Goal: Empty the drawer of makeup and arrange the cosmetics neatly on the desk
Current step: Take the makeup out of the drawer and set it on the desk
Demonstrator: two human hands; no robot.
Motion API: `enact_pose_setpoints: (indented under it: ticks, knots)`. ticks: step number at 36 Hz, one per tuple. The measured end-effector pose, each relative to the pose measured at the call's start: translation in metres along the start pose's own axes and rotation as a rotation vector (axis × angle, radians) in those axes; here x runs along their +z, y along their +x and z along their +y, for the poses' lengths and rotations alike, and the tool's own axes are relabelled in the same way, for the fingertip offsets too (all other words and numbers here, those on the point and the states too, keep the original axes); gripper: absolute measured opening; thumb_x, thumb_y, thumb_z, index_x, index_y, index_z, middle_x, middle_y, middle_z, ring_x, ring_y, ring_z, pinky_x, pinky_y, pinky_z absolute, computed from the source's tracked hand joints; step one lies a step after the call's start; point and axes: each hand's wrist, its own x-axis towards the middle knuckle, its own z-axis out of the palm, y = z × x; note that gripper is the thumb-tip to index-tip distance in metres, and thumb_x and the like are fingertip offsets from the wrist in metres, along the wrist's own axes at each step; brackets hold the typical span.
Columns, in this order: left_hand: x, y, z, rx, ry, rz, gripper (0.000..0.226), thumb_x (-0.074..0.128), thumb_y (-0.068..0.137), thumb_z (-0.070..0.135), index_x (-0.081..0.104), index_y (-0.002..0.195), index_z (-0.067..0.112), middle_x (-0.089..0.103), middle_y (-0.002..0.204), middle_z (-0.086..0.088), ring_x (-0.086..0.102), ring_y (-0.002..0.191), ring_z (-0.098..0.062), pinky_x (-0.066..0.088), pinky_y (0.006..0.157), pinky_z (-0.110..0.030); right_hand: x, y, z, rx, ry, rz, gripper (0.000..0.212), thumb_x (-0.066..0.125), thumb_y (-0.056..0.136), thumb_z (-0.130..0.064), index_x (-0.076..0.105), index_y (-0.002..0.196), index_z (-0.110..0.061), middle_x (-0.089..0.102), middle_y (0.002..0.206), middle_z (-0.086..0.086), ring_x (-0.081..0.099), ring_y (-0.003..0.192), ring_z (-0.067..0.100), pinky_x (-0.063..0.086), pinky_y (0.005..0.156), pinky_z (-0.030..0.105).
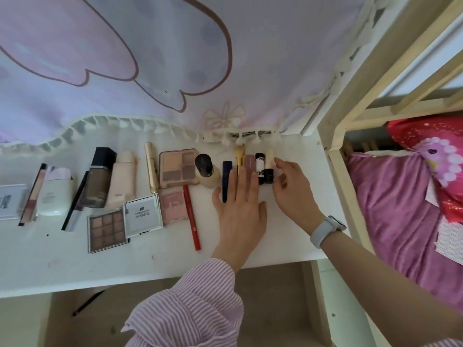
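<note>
Cosmetics in rough row across white tabletop [160, 261]. Left hand [239, 211] lies flat, fingers straight, over dark blue tube [226, 180] and mauve lipstick [249, 162]. Right hand [292, 190], fingers loosely curled, fingertips touching cream-capped tube [269, 169] beside black-and-white tube [260, 167]. Eyeshadow palette [178, 167], red pencil [191, 216], foundation bottle [99, 179] lie further left. White watch [325, 230] on right wrist.

A bedroom; bunk-bed frame [350, 101], pink bedding [390, 209], cartoon curtain [150, 58].
</note>
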Motion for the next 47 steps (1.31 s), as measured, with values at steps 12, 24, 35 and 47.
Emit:
enact_pose_setpoints:
  ticks: [12, 24, 35, 47]
  knots:
    - [-0.023, -0.085, -0.027, 0.097, -0.310, 0.233, 0.033, 0.047, 0.088, 0.021, 0.048, 0.121, 0.018, 0.054, 0.127, -0.008, 0.042, 0.124, -0.021, 0.032, 0.103, -0.041, 0.005, -0.065, -0.024, -0.166, 0.047, 0.110, 0.032, 0.042, 0.089, -0.013, 0.054, 0.118, -0.006, 0.057, 0.112, 0.010, 0.055, 0.096, 0.013, 0.047, 0.085, 0.021]
    - [-0.005, -0.221, -0.169, -0.014, -0.191, -0.102, 0.030, 0.041, 0.080, 0.019, 0.066, 0.091, 0.008, 0.066, 0.096, -0.009, 0.055, 0.091, -0.022, 0.039, 0.077, -0.033, 0.118, -0.215, -0.042, -0.061, -0.129, -0.728, 0.034, 0.041, 0.095, -0.022, 0.051, 0.127, -0.018, 0.063, 0.113, 0.006, 0.059, 0.096, 0.019, 0.044, 0.084, 0.023]
    - [0.038, -0.223, -0.278, -0.152, 0.063, -0.467, 0.073, 0.050, 0.089, 0.029, 0.010, 0.149, 0.018, 0.001, 0.157, -0.013, -0.002, 0.143, -0.035, 0.013, 0.111, -0.057, 0.225, -0.214, -0.054, 0.022, -0.419, -0.601, 0.048, 0.042, 0.090, -0.014, 0.036, 0.138, -0.010, 0.031, 0.143, 0.022, 0.031, 0.128, 0.042, 0.037, 0.101, 0.048]
    - [0.044, -0.220, -0.273, -0.077, 0.020, -0.545, 0.079, 0.049, 0.088, 0.052, 0.004, 0.149, 0.030, -0.011, 0.157, -0.005, -0.014, 0.142, -0.032, 0.002, 0.111, -0.057, 0.248, -0.208, -0.054, 0.022, -0.692, -0.500, 0.061, 0.044, 0.089, -0.017, 0.021, 0.145, -0.012, -0.002, 0.155, 0.016, -0.002, 0.142, 0.037, 0.022, 0.106, 0.055]
